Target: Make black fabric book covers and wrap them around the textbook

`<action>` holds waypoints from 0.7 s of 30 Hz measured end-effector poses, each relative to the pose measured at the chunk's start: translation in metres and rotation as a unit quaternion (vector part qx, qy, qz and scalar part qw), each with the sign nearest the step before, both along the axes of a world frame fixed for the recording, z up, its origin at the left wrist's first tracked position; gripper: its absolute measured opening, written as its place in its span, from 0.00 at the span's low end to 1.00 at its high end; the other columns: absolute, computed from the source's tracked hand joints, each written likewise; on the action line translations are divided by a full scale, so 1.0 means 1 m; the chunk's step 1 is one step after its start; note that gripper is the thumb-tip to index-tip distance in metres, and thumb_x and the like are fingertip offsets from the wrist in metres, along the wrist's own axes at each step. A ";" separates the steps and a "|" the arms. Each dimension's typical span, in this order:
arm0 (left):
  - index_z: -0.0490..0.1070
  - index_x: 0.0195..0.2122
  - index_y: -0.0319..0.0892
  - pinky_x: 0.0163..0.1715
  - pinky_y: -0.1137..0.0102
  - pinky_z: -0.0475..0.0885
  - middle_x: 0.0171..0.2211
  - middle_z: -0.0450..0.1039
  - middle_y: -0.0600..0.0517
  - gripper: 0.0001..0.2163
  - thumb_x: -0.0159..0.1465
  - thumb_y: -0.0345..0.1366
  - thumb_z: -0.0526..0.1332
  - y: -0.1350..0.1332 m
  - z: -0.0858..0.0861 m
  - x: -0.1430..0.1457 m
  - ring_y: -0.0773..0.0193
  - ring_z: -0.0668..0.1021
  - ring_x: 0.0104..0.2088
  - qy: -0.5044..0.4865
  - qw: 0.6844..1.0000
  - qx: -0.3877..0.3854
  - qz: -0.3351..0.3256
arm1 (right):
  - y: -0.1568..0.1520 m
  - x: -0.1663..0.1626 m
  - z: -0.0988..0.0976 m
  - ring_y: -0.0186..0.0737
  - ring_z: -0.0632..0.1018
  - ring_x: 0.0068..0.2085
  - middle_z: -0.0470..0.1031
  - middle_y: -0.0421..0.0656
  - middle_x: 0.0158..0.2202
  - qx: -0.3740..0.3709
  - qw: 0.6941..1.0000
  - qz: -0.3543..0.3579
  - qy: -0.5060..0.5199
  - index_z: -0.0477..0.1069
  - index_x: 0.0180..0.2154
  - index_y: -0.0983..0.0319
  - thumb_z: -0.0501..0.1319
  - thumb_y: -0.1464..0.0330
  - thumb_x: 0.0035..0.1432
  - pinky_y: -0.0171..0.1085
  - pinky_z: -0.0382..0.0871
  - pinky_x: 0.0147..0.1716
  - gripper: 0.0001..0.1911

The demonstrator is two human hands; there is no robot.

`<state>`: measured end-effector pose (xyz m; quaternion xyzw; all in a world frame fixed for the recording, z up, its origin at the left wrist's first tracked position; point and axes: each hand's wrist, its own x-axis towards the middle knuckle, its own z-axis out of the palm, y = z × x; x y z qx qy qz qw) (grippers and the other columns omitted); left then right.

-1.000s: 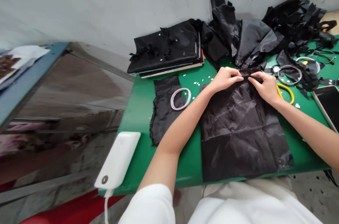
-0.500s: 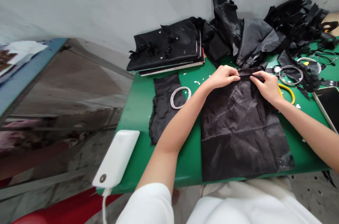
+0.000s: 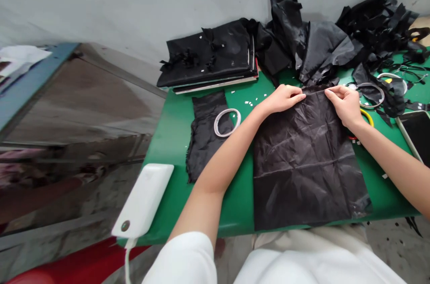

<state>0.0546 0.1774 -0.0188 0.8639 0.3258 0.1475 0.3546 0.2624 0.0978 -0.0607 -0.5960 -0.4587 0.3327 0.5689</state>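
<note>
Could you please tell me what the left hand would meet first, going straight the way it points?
Beyond the black cloth it holds, the left hand would probably meet the right hand; depth is unclear.

Left of my grip I see a pale ring (image 3: 216, 123); farther left and nearer me, a white device (image 3: 144, 201) with a cable (image 3: 126, 262). Just right of my grip lies a yellow ring (image 3: 370, 118); farther right, a phone (image 3: 416, 134).
</note>
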 end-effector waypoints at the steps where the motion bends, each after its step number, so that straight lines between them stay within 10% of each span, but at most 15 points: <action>1: 0.65 0.23 0.40 0.31 0.71 0.56 0.20 0.59 0.58 0.16 0.67 0.42 0.56 0.000 -0.002 0.001 0.69 0.63 0.26 0.003 1.000 0.010 -0.002 | 0.000 0.000 0.000 0.45 0.80 0.34 0.81 0.44 0.30 0.001 1.000 -0.001 -0.002 0.74 0.30 0.58 0.68 0.56 0.49 0.44 0.76 0.35 0.13; 12: 0.72 0.34 0.40 0.37 0.70 0.64 0.32 0.75 0.49 0.12 0.71 0.39 0.54 0.000 -0.005 0.004 0.61 0.75 0.35 0.112 0.987 0.117 -0.018 | 0.000 0.010 0.000 0.32 0.63 0.18 0.68 0.34 0.18 -0.028 0.999 0.022 -0.026 0.74 0.40 0.58 0.64 0.61 0.54 0.34 0.57 0.17 0.12; 21: 0.73 0.47 0.36 0.51 0.62 0.71 0.44 0.77 0.43 0.12 0.72 0.36 0.52 -0.023 0.049 -0.036 0.55 0.77 0.48 0.123 0.967 0.223 0.031 | 0.004 0.011 -0.006 0.48 0.82 0.50 0.82 0.47 0.46 0.024 0.998 0.055 0.003 0.71 0.42 0.57 0.63 0.65 0.53 0.50 0.78 0.50 0.13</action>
